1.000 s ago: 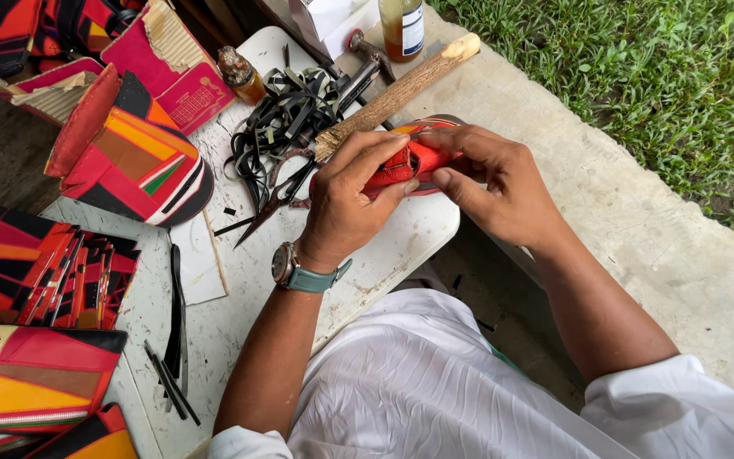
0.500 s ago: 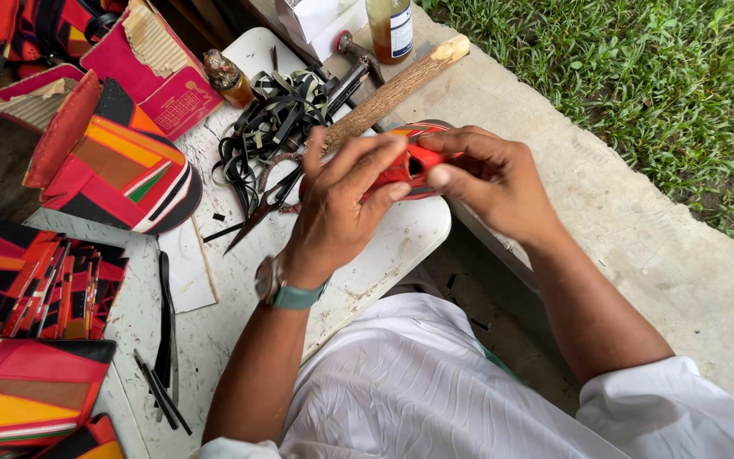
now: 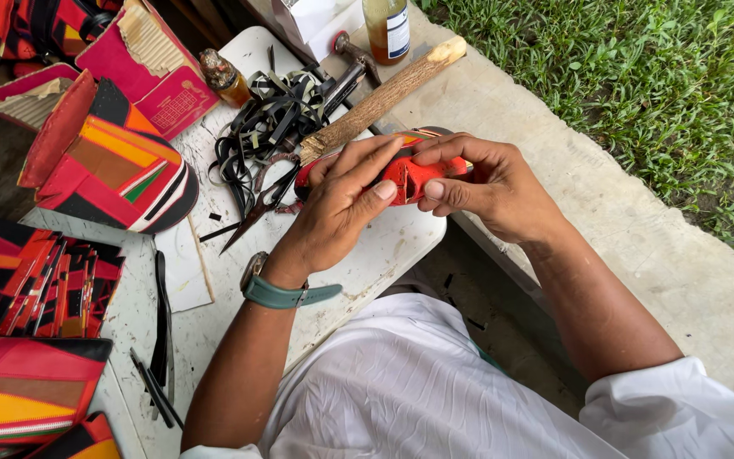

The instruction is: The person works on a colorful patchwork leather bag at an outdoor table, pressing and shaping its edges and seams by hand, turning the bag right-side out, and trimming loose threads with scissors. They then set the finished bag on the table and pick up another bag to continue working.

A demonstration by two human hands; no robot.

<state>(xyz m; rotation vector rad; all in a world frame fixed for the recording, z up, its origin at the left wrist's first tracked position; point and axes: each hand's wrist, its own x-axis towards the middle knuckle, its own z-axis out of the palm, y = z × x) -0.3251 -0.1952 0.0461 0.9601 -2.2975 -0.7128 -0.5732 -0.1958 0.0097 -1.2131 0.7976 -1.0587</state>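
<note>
My left hand (image 3: 341, 204) and my right hand (image 3: 486, 183) both grip a small red piece (image 3: 414, 174) with black and orange edges, held over the near end of a white work board (image 3: 384, 255). Left fingers press along its top; right thumb and fingers pinch its right end. A teal-strapped watch (image 3: 278, 289) is on my left wrist. Just beyond the hands lie scissors (image 3: 261, 200), a tangle of black strips (image 3: 269, 123) and a thick wooden stick (image 3: 384, 98).
Red, orange and black patterned pieces (image 3: 104, 161) are stacked at the left. A hammer (image 3: 354, 55) and a glass bottle of amber liquid (image 3: 386, 30) stand at the back. A concrete ledge (image 3: 639, 229) runs along the right, with grass (image 3: 656, 85) past it.
The view has shifted slightly. Both hands stay on the red piece, with the fingers working along it in small movements.
</note>
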